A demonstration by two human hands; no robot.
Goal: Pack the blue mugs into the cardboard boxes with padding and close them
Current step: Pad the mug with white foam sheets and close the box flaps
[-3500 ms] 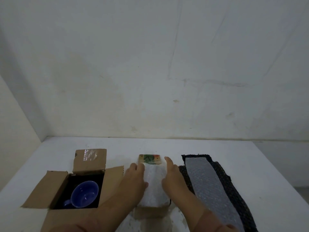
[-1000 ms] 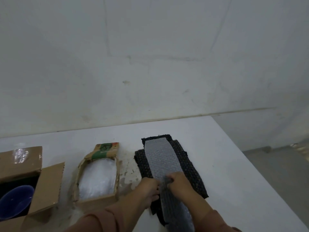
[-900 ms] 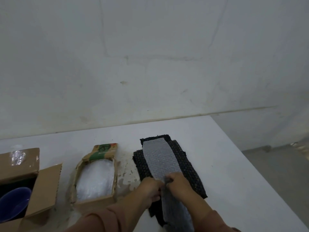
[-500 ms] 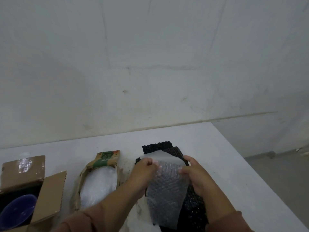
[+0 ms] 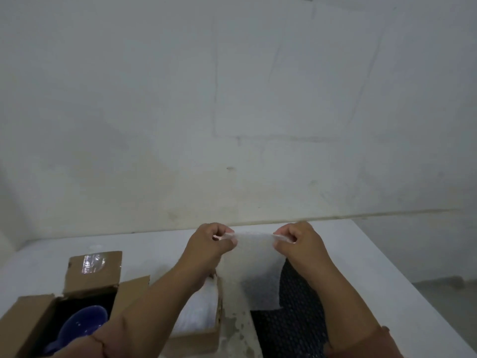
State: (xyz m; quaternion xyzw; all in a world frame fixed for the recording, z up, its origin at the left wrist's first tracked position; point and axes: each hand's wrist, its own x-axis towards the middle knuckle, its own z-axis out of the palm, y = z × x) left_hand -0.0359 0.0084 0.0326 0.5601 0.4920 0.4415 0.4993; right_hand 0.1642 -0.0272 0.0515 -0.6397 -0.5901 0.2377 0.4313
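Both hands pinch the top edge of one bubble sheet [image 5: 260, 275]: the left hand [image 5: 210, 245] has its grip closed on the left corner, the right hand [image 5: 300, 242] on the right corner, and the sheet is stretched taut between them and hangs down in front of the worktop [image 5: 374, 257]. Its lower edge ends just above the dark padding [image 5: 291, 324] that lies on the worktop under the right forearm.

In the head view, two boxes sit to the left. The small box [image 5: 201, 339], just left of the hanging sheet, is already filled to the top with white wrap [image 5: 198, 311], and its flaps are not yet folded shut. The big box [image 5: 33, 321] at the far left stands open, with a blue mug [image 5: 82, 325] lying inside on a dark lining; nothing covers the mug.

The sheet looks meant for that mug, I judge. To do this well, keep both pinches even so the sheet stays flat, carry it left over the small box without dragging its lower edge through the wrap, and lower it so the middle lands on the mug. Tuck the sides down between mug and box walls, then fold the flaps. Thin film slips easily, so hold near the corners, not the very edge.
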